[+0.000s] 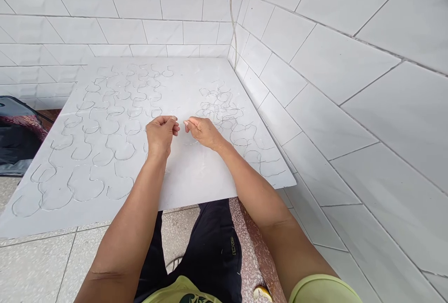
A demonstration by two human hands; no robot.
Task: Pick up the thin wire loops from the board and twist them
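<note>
Both my hands hover close together over the middle of a large white board (196,177) lying on the floor. My left hand (161,134) is curled into a loose fist with fingertips pinched. My right hand (203,131) is pinched too, thumb against fingers. Between the two fingertips runs what looks like a thin bent wire, too fine to see well. Rows of curved wire loops (105,126) are laid out in order on the board's left half. A tangled heap of similar wire pieces (227,112) lies just right of my right hand.
White tiled walls close the space at the back and on the right (350,84). A cable (232,18) hangs down the corner. A dark bag (17,135) sits at the left edge. My black-trousered legs (206,247) are under the board's near edge on speckled floor.
</note>
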